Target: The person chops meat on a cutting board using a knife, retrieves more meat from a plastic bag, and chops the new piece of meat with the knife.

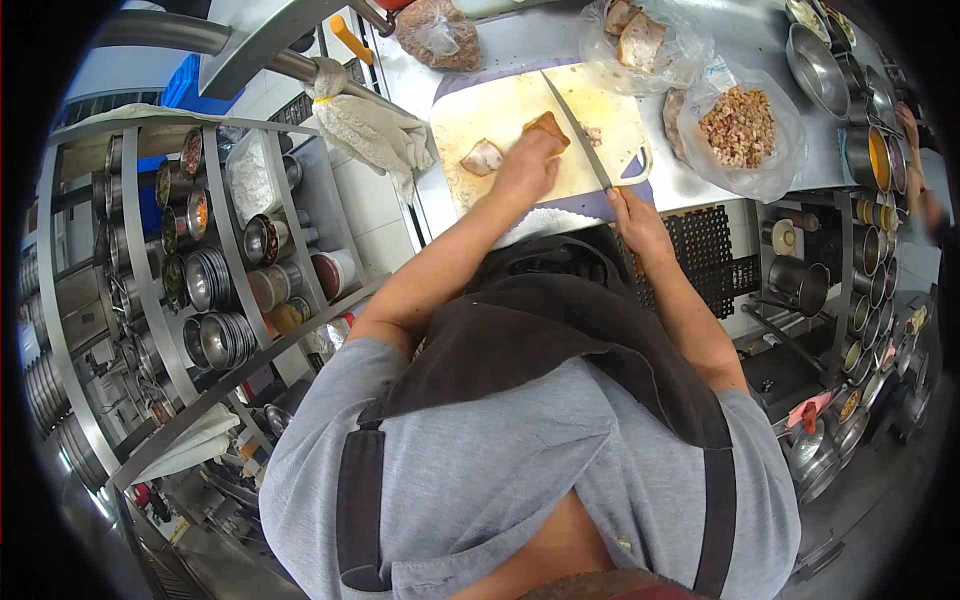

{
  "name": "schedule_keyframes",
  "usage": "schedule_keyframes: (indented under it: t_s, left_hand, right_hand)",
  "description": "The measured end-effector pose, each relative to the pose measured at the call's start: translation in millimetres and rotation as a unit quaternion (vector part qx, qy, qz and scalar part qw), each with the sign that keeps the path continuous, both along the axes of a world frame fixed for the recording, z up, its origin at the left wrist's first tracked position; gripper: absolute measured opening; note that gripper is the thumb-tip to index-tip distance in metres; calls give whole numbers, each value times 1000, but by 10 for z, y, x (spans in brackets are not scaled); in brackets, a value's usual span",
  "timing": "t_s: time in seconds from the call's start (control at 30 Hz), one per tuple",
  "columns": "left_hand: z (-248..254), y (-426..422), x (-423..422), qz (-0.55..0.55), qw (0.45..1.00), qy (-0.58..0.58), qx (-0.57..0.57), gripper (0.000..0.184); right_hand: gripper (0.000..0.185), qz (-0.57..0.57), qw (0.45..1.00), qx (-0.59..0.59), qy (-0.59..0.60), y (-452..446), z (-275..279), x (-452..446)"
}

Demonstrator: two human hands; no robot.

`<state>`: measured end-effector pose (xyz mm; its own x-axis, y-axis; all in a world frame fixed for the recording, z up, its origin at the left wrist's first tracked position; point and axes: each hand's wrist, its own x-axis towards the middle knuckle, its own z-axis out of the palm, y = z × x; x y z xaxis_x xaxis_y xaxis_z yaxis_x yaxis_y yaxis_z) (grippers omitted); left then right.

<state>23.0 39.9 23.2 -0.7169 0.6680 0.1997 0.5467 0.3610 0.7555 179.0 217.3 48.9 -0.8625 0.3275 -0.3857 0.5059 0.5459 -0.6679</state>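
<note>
On the pale cutting board (480,115), my left hand (530,165) has its fingers closed on a piece of browned meat (546,128). My right hand (638,222) grips the handle of a long knife (580,130), whose blade lies across the board just right of the meat. Another slice of meat (482,157) rests on the board left of my left hand. A few small bits lie right of the blade. Right of the board, a clear plastic bag (790,160) holds diced meat (738,127). Behind it, another bag holds larger meat pieces (640,42).
A tied bag of brown food (440,35) stands behind the board. Left of it hangs a white cloth (365,125) on a rail. Metal bowls (818,70) are at the right. Shelves of pans (215,280) stand at the left. Another person's arm (910,130) shows far right.
</note>
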Motion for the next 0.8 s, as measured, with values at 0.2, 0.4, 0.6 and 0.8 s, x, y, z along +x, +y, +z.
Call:
schedule_keyframes:
  t_s: [0.2, 0.4, 0.6, 0.8]
  left_hand:
    - [90, 6, -406, 32, 993, 83, -77, 23]
    - [-39, 27, -283, -25, 991, 86, -101, 22]
    - [-16, 93, -296, -27, 986, 86, -139, 20]
    - [43, 148, -252, -13, 989, 84, -120, 13]
  right_hand:
    - [39, -26, 992, -73, -102, -11, 264, -88]
    - [39, 5, 999, -37, -1, 23, 150, -7]
    - [37, 83, 996, 24, -3, 19, 232, 16]
    - [36, 112, 992, 42, -28, 23, 253, -49]
